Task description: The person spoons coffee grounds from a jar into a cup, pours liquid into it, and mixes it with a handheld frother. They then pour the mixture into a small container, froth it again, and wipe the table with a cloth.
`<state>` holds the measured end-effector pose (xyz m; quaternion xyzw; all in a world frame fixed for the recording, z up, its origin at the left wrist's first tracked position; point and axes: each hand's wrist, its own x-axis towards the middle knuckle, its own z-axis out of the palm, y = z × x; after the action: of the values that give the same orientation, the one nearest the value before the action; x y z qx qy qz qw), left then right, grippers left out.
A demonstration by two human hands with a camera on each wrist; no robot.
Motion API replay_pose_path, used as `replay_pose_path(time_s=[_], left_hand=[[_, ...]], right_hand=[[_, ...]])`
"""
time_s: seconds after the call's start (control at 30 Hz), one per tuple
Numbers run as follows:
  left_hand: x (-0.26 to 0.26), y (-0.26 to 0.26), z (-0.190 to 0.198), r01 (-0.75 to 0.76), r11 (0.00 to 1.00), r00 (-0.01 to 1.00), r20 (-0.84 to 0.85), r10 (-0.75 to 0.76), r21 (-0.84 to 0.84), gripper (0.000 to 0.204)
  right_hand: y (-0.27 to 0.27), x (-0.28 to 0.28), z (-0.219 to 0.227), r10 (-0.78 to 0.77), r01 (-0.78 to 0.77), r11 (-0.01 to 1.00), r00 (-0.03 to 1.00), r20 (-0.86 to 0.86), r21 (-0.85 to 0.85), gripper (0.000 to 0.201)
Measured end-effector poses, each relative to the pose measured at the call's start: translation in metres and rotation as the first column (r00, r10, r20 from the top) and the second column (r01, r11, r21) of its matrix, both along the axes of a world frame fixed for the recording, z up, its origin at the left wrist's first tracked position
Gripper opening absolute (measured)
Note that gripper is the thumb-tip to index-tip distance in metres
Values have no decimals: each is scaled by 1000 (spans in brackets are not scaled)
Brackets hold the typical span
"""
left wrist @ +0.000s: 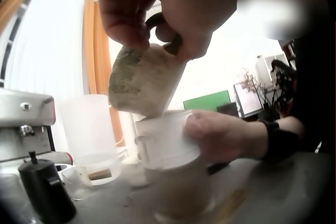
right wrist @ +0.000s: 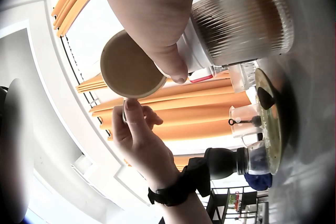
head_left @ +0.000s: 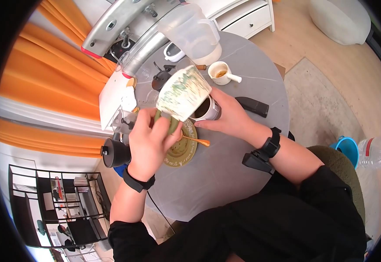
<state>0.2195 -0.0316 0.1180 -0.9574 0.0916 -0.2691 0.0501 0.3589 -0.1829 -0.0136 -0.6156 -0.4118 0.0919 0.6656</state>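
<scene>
My left hand (head_left: pixel 149 139) holds a white mug (head_left: pixel 184 94) with green brushmarks by its green handle. The mug is tipped with its mouth towards a ribbed glass vessel (right wrist: pixel 247 22) that has a white upper part (left wrist: pixel 168 142). My right hand (head_left: pixel 232 113) grips that white part, thumb on the near side. Dark contents (head_left: pixel 202 109) show inside the vessel's opening, and the mug's edge overlaps its rim in the left wrist view. Below the mug lies an olive-green plate (head_left: pixel 192 150) with lettering on its rim and an orange-handled spoon (head_left: pixel 201 142).
A small white pouring cup (head_left: pixel 219 72), a black flat object (head_left: pixel 254 106) and a large clear pitcher (head_left: pixel 188 32) stand on the round grey table (head_left: pixel 177 192). A black kettle (left wrist: pixel 47 187) and an espresso machine (head_left: pixel 120 22) are farther back. At left is a black-topped grinder (head_left: pixel 115 153).
</scene>
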Motion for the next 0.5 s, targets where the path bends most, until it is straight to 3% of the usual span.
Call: replay_pose_path(time_s=[0.07, 0.1, 0.13, 0.17, 0.2, 0.23, 0.3, 0.37, 0.43, 0.5], left_hand=[[3, 2, 1, -26, 983, 999, 32, 32, -184, 24], [2, 10, -3, -33, 982, 999, 33, 39, -188, 24], [0, 24, -9, -139, 892, 990, -27, 141, -429, 21], [-4, 32, -13, -240, 733, 969, -108, 223, -636, 18], [-7, 29, -9, -281, 505, 958, -202, 205, -816, 19], [-11, 31, -10, -284, 496, 956, -200, 216, -820, 19], [-21, 39, -13, -203, 10, 965, -199, 169, -979, 25], [-40, 48, -19, -235, -37, 955, -238, 178, -971, 32], [-60, 54, -27, -319, -183, 926, -347, 149, -930, 35], [-81, 66, -46, -333, -218, 925, -363, 115, -917, 39]], right_hand=[[0, -1, 0, -7, 7, 1000, 1000, -11, 12, 80], [0, -1, 0, 0, 0, 1000, 1000, -10, 8, 80], [0, -1, 0, -1, 1, 1000, 1000, -8, 19, 80], [1, -1, 1, 0, 1, 1000, 1000, -5, 29, 80], [0, -2, 2, 11, -11, 1000, 1000, -2, 23, 80], [-1, -2, 4, 21, -20, 1000, 999, -24, 14, 80], [-2, -3, 7, 46, -47, 999, 998, -43, -2, 79], [-2, -4, 7, 34, -34, 999, 997, -64, 9, 80], [2, -4, 2, 8, -9, 1000, 1000, 5, 28, 81], [1, -7, 5, -41, 40, 999, 998, 46, 16, 82]])
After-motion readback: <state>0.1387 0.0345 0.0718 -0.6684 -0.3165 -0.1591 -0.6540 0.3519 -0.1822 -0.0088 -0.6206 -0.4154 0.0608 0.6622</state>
